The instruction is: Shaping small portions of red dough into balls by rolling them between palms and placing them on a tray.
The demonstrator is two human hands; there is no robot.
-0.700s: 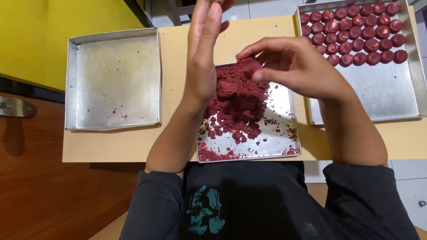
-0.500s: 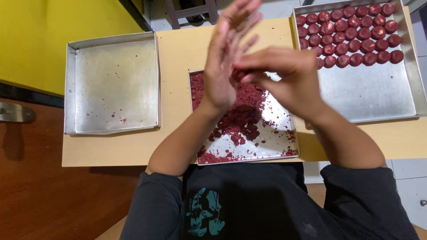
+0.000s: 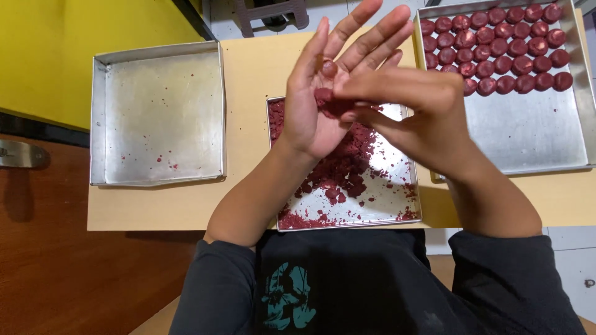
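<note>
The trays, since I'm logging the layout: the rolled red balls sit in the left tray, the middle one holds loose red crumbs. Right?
Not quite. The head view shows the red balls in the right tray; the left tray holds only specks. The middle tray does hold loose crumbs.

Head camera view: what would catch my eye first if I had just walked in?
Probably the two hands raised mid-frame: the left hand open, palm up, the right hand pressing a lump of dark red dough against it. Beneath them a middle tray holds crumbled red dough. On the right, a metal tray carries neat rows of red balls; on the left sits a nearly bare tray.
</note>
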